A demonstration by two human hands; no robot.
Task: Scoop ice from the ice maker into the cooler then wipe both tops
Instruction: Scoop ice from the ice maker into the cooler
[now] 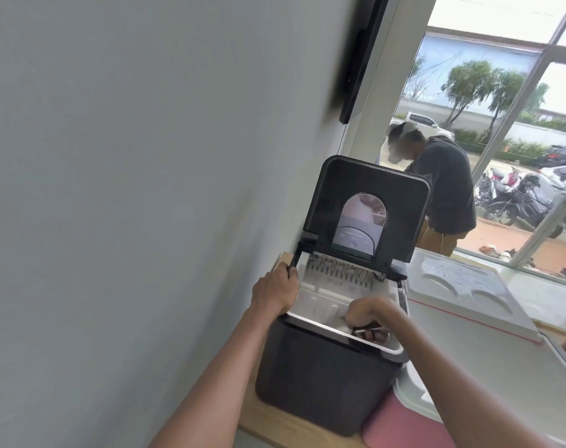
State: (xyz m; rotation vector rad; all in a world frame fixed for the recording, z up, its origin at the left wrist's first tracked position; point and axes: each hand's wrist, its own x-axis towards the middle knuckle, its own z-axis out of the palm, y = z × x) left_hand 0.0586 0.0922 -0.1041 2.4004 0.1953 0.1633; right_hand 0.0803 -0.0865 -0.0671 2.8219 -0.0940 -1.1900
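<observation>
A black ice maker stands on a wooden counter against the grey wall, with its lid swung up and the white inside showing. My left hand grips the maker's back left rim by the hinge. Reaching down inside at the front right, my right hand is closed around a scoop handle; the scoop's bowl is hidden. The cooler sits right of the maker, pink-bodied with a white top, and its white lid lies open behind it.
A wooden counter carries the maker. A dark wall-mounted panel hangs above. A person in a dark shirt stands by the large window at the back right, with motorbikes outside.
</observation>
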